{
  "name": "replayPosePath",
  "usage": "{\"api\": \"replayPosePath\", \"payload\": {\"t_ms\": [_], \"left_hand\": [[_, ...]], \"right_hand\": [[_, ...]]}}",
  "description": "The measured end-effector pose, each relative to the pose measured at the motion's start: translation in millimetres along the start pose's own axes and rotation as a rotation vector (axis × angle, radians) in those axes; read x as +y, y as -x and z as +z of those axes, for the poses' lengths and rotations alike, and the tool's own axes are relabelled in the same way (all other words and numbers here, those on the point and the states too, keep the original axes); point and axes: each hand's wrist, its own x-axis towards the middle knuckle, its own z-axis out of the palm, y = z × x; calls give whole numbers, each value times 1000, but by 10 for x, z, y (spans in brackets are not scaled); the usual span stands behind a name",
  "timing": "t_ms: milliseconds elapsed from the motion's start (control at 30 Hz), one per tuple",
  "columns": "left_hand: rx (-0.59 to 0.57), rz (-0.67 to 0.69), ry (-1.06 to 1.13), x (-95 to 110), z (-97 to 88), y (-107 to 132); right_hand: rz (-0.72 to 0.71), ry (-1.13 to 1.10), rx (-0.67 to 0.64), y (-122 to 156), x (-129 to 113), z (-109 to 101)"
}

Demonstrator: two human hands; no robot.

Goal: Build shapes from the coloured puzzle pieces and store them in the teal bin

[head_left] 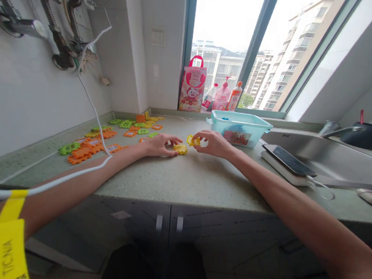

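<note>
On the counter in front of me lies a yellow notched plastic building piece (180, 149), flat and round with a toothed edge. My left hand (160, 145) has its thumb and curled fingers at this piece's left edge, pinching it. A second yellow notched piece (191, 140), with an opening in it, is pinched between the thumb and fingers of my right hand (214, 144). It is held just above and to the right of the first one, tilted up. Whether the two pieces touch is hard to make out. To the left, several orange, green and yellow notched pieces (90, 149) lie in loose piles.
A light-blue plastic tub (219, 125) with something blue inside stands behind my right hand. Right of it, a phone (289, 159) rests on a white box beside the steel sink (342, 158). A white cable (94, 111) hangs across my left forearm. Bottles (222, 96) and a pink bag (192, 88) line the windowsill.
</note>
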Motion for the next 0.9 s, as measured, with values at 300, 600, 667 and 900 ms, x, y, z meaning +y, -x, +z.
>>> {"api": "replayPosePath", "payload": {"t_ms": [300, 600, 667, 900], "left_hand": [[32, -19, 62, 65, 91, -25], [32, -21, 40, 32, 114, -32], [15, -7, -8, 65, 77, -21], [-87, 23, -479, 117, -346, 45]], "right_hand": [[-93, -125, 167, -75, -286, 126], [-25, -287, -172, -50, -143, 276], [-25, -287, -178, -50, -153, 273], [-25, -238, -166, -40, -166, 290]]}}
